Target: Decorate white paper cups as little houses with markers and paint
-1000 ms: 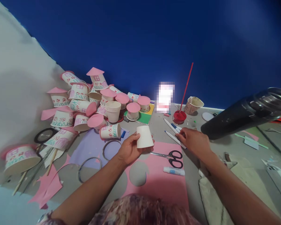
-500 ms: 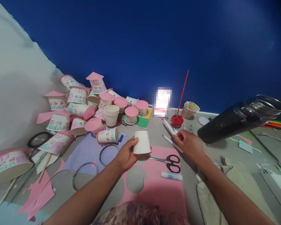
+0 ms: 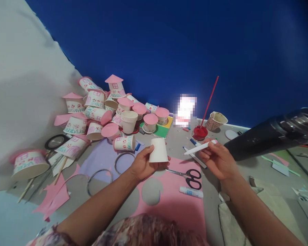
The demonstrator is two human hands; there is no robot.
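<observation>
A plain white paper cup (image 3: pixel 158 150), upside down, is held by my left hand (image 3: pixel 143 162), thumb at its side and fingers behind. My right hand (image 3: pixel 218 159) pinches a white marker (image 3: pixel 199 148), its tip pointing left toward the cup. Beneath that hand another marker with a blue tip (image 3: pixel 195 158) lies on the table. Black-handled scissors (image 3: pixel 191 176) and a glue tube (image 3: pixel 191 192) rest on pink paper (image 3: pixel 174 212) with round holes cut in it.
Several decorated paper cups with pink roofs (image 3: pixel 114 80) are piled at the left. A stack of white cups (image 3: pixel 129 121) stands beside them. At the right a black flask (image 3: pixel 267 135) leans near a red pot (image 3: pixel 199 132) with a stick. Two rings (image 3: pixel 100 181) lie at front left.
My right hand has lifted the white marker off the table and turned it toward the cup. My left hand still holds the cup. The view has shifted slightly.
</observation>
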